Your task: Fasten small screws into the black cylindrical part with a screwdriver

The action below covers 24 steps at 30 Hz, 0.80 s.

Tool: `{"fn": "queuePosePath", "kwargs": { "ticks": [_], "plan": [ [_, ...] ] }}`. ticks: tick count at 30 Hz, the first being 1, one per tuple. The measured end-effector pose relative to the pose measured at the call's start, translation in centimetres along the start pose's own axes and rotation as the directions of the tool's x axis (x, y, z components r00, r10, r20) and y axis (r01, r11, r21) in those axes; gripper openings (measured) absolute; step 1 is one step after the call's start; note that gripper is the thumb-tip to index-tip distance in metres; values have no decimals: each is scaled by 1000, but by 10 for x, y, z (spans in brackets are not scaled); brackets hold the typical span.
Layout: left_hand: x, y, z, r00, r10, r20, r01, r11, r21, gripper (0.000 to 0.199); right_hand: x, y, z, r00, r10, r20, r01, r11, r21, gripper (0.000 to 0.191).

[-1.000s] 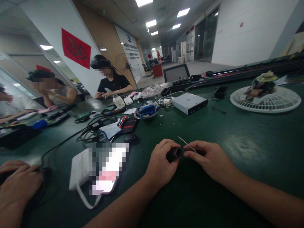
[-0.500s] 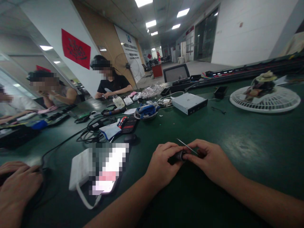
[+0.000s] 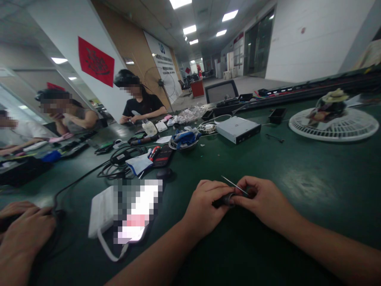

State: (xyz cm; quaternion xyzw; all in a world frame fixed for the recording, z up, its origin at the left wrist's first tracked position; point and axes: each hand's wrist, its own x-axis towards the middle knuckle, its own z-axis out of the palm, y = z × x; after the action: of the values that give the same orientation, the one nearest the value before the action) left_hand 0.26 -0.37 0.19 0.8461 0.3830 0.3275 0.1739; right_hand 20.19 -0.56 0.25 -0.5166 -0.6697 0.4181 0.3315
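Note:
Over the green table (image 3: 220, 163), my left hand (image 3: 206, 204) is closed round a dark cylindrical part (image 3: 228, 199), whose round end faces right. My right hand (image 3: 262, 200) meets it from the right, its thumb and fingertips at that end. A thin metal rod (image 3: 235, 186) sticks out of the right hand's fingers, pointing up and to the left above the part. The rod's other end is hidden in the right hand. Whether the right fingertips also pinch something small at the part's end cannot be made out.
To the left lie a lit phone (image 3: 138, 214), a white power bank (image 3: 101, 210) and another person's hands (image 3: 29, 226). Farther back are a bowl with blue cloth (image 3: 185, 139), a silver disc drive (image 3: 238, 128) and a white fan grille (image 3: 333, 124). People sit at the far left.
The dark part and my fingertips have shifted very slightly, and both hands keep their holds. The whole view has moved a little to the right.

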Motion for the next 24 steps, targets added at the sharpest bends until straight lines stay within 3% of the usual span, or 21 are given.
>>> {"fn": "queuePosePath", "kwargs": {
  "ticks": [8,13,19,24],
  "plan": [
    [0,4,-1,1000,-26,-15,25,999,-32,31,-1,0,2,1000,-27,6,27,1000,-10,15],
    [0,4,1,986,-153,-73,154,988,7,33,-2,0,1,998,-70,7,70,997,-38,23],
    [0,1,2,899,-374,-229,393,918,42,31,-4,-2,1,994,-114,-3,113,988,-108,30],
    [-1,1,3,839,-469,-274,489,872,3,27,-8,-3,3,974,-223,33,225,948,-226,26]
  ]
}}
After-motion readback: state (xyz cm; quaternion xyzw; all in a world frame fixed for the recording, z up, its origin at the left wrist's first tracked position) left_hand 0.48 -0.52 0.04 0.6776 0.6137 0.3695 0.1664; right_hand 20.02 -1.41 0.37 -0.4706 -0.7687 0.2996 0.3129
